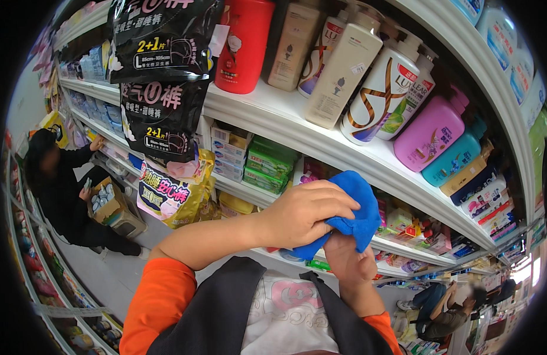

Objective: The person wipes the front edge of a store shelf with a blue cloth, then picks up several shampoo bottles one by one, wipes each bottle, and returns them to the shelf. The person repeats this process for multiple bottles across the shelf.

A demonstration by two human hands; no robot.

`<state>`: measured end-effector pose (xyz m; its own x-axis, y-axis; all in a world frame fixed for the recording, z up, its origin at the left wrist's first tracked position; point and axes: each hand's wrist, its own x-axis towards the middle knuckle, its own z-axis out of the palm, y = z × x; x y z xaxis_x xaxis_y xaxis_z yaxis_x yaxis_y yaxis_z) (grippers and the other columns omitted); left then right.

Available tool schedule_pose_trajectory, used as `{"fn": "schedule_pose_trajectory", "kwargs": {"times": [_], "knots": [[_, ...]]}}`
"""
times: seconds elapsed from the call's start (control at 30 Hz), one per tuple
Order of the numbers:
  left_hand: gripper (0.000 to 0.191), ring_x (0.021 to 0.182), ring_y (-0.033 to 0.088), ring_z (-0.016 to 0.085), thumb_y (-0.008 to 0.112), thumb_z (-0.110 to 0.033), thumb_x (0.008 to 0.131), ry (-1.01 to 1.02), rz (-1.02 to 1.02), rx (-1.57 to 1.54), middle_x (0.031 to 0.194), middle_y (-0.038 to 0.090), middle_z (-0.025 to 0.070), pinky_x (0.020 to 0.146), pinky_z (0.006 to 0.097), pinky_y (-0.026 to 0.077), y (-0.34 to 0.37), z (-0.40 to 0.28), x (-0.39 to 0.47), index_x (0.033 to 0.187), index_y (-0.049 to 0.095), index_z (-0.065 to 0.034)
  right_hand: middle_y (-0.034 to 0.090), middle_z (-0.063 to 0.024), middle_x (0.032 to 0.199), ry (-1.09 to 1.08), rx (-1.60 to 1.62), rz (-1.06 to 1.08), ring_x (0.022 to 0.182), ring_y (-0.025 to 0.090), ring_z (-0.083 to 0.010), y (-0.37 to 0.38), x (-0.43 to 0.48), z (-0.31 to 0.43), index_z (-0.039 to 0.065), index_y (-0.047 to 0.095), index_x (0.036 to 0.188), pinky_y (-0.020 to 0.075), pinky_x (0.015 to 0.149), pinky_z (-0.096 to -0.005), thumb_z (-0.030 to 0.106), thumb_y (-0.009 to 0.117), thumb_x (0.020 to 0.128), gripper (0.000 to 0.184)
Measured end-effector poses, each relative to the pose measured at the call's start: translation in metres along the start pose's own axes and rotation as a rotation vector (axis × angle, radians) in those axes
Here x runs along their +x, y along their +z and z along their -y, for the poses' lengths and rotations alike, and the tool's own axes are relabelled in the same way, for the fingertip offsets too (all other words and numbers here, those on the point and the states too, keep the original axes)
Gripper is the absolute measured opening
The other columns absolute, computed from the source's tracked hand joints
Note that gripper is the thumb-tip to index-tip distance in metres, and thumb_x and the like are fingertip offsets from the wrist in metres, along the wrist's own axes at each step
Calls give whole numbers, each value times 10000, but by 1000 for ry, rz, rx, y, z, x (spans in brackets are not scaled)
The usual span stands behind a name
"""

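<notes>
My left hand grips a crumpled blue cloth from above, its fingers curled over the fabric. From below, my right hand holds the same cloth, which covers most of its fingers. Whether anything is wrapped inside cannot be seen. Both hands are in front of a white shelf, just below its upper board. On that board stand a red bottle, a beige pump bottle, a white Lux pump bottle, a pink pump bottle and a teal pump bottle.
Black packages and a gold-and-pink package hang left of my hands. Green-wrapped packs sit on the lower shelf. At left, a person crouches by a cardboard box; another person is at lower right.
</notes>
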<state>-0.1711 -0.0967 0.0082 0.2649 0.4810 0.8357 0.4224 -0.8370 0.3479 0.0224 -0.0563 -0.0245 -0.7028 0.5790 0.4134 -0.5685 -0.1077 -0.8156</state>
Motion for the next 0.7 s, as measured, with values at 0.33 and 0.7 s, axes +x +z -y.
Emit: {"fn": "schedule_pose_trajectory", "kwargs": {"times": [0.33,0.7], "knots": [[781,1467,375,441,812,-312,864,-171,-537,764,1597,390,261,1210,488,301,-67,34,9,1491,466,0,306,-125,1665,-176,90,-238,1508,350,-381,4,-2,-18,140,132,1664,283,1241,-574,852,366,927,1052],[1033,1365,456,495,842,-269,813,-541,-784,984,1500,439,330,1137,516,381,-115,76,37,1583,218,23,301,-124,1670,-209,10,-296,1511,344,-390,15,-16,-22,135,126,1666,270,1244,-581,821,382,947,1026]]}}
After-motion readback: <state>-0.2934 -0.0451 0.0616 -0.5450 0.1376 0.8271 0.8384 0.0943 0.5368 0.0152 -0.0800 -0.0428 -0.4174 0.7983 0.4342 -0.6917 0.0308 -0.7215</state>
